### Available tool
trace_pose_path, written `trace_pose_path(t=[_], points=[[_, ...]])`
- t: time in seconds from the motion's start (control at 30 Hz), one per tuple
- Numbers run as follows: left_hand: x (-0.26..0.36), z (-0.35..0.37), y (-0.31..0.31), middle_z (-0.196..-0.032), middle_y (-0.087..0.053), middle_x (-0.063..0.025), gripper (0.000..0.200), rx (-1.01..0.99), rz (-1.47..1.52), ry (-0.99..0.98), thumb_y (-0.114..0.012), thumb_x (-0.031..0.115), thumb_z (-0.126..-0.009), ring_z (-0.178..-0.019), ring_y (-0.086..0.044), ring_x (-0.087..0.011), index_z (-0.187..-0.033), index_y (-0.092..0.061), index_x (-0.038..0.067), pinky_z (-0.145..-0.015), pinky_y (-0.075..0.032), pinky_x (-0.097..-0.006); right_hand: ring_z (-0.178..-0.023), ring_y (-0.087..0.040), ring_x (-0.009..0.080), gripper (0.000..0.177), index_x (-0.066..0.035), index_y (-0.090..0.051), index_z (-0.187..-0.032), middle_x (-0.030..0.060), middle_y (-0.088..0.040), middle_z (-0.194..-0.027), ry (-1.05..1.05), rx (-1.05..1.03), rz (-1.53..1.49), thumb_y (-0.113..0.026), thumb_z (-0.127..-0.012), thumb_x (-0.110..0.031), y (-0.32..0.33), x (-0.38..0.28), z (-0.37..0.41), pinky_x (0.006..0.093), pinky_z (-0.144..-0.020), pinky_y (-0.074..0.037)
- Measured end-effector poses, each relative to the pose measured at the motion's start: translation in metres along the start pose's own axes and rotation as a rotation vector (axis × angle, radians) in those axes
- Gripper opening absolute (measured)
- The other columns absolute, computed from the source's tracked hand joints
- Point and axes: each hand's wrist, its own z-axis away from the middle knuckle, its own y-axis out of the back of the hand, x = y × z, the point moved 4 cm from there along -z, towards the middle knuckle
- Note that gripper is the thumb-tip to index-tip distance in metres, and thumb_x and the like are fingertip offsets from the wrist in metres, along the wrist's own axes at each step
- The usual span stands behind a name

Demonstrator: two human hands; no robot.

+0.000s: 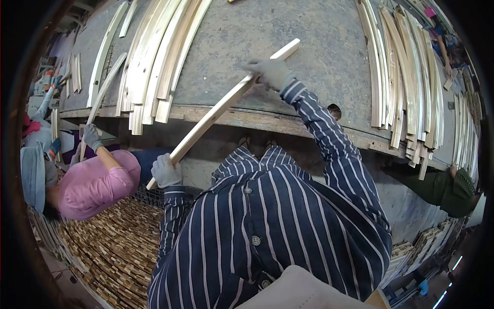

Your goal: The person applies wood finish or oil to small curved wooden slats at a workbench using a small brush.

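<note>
A pale wooden strip (213, 114) slants across the front edge of the workbench, its far end over the bench top and its near end by my waist. My left hand (166, 171), in a grey glove, is closed round the strip close to its near end. Farther up, my gloved right hand (274, 74) lies across the same strip, with the fingers bent over it and slightly blurred. Part of the strip is hidden under that hand. A small dark mark shows on the strip's side between my hands.
Long wooden strips (157, 56) lie bundled on the workbench (257, 31) at left, with another stack (411, 77) at right. A person in a pink shirt (100, 183) handles a strip close by on my left. Many stacked wood pieces (113, 247) fill the lower left.
</note>
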Motion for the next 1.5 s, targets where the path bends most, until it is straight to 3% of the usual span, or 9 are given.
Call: trace_pose_path(t=[0.07,0.43,0.6,0.8,0.97,1.03,1.1,1.23,1.5], points=[[-0.002,-0.002,0.008,-0.094,-0.058,-0.0050,0.034,0.130,-0.014,0.020,-0.070,0.020,-0.067,-0.088,-0.057,-0.0287,-0.099,-0.059,0.013,-0.076,-0.043,-0.0438,-0.092,-0.064,0.0261,0.019,-0.016,-0.068,-0.099,0.0031,-0.066,-0.100,0.050,-0.497,0.258,-0.063,-0.081,-0.015,-0.023,-0.001,-0.010,0.0387,-0.076,-0.052],[0.070,-0.132,0.136,-0.127,-0.049,-0.0116,0.059,0.724,0.332,-0.101,-0.079,0.026,-0.073,-0.118,-0.048,-0.0318,-0.128,-0.057,0.017,-0.101,-0.038,-0.0506,-0.067,-0.062,0.0242,0.023,-0.005,-0.069,-0.090,0.0133,-0.063,-0.073,-0.271,-0.239,0.091,-0.075,-0.069,-0.013,0.202,0.014,0.092,0.0353,-0.064,-0.048],[0.156,-0.142,0.120,-0.112,-0.061,-0.0116,0.039,0.230,1.003,-0.448,-0.078,0.009,-0.074,-0.111,-0.055,-0.0282,-0.111,-0.065,0.006,-0.097,-0.044,-0.0383,-0.059,-0.055,0.0090,0.030,0.005,-0.069,-0.088,0.0064,-0.063,-0.067,-0.873,-0.152,-0.245,-0.075,-0.077,-0.022,0.218,0.002,0.199,0.0278,-0.056,-0.045],[0.277,-0.083,0.058,-0.101,-0.063,-0.0117,0.068,-1.142,1.425,-0.436,-0.074,0.025,-0.085,-0.093,-0.061,-0.0164,-0.136,-0.041,-0.003,-0.084,-0.050,-0.0297,-0.057,-0.050,0.0074,0.029,0.003,-0.069,-0.086,0.0001,-0.061,-0.067,-1.031,0.183,-0.534,-0.075,-0.079,-0.025,0.140,-0.001,0.207,0.0261,-0.050,-0.039],[0.292,-0.077,0.011,-0.117,-0.058,-0.0262,0.115,-1.236,0.886,-0.367,-0.082,0.051,-0.066,-0.105,-0.060,-0.0323,-0.143,-0.015,-0.003,-0.089,-0.048,-0.0384,-0.055,-0.052,0.0078,0.022,-0.001,-0.069,-0.086,-0.0010,-0.062,-0.069,-0.913,0.517,-0.934,-0.074,-0.082,-0.022,0.035,0.006,0.138,0.0241,-0.050,-0.041],[0.268,-0.086,0.008,-0.116,-0.059,-0.0249,0.106,-0.915,0.931,-0.216,-0.081,0.046,-0.065,-0.103,-0.060,-0.0316,-0.140,-0.025,-0.003,-0.089,-0.048,-0.0375,-0.060,-0.054,0.0093,0.026,0.002,-0.068,-0.088,0.0010,-0.062,-0.071,-0.972,0.568,-1.030,-0.073,-0.083,-0.023,0.010,0.003,0.122,0.0270,-0.054,-0.043],[0.248,-0.096,-0.002,-0.116,-0.059,-0.0241,0.096,-0.892,1.050,-0.140,-0.078,0.040,-0.065,-0.103,-0.061,-0.0332,-0.139,-0.033,-0.001,-0.089,-0.048,-0.0382,-0.069,-0.061,0.0149,0.032,0.001,-0.066,-0.104,0.0100,-0.068,-0.082,-1.043,0.259,-0.470,-0.073,-0.083,-0.022,0.011,-0.003,0.112,0.0321,-0.065,-0.050],[0.219,-0.112,0.012,-0.105,-0.063,-0.0270,0.090,-0.821,0.928,-0.154,-0.074,0.038,-0.064,-0.097,-0.063,-0.0417,-0.137,-0.034,0.003,-0.085,-0.051,-0.0422,-0.073,-0.064,0.0245,0.021,-0.013,-0.069,-0.107,0.0076,-0.067,-0.086,-0.403,0.630,-0.206,-0.066,-0.086,-0.015,0.042,-0.044,0.124,0.0360,-0.063,-0.050],[0.212,-0.129,0.054,-0.104,-0.063,-0.0278,0.095,-0.727,0.733,-0.242,-0.069,0.041,-0.066,-0.096,-0.065,-0.0392,-0.139,-0.033,-0.006,-0.084,-0.052,-0.0418,-0.072,-0.063,0.0235,0.035,-0.026,-0.070,-0.111,0.0039,-0.064,-0.082,-0.338,0.345,0.062,-0.066,-0.079,-0.011,0.050,-0.094,0.145,0.0349,-0.059,-0.048]])
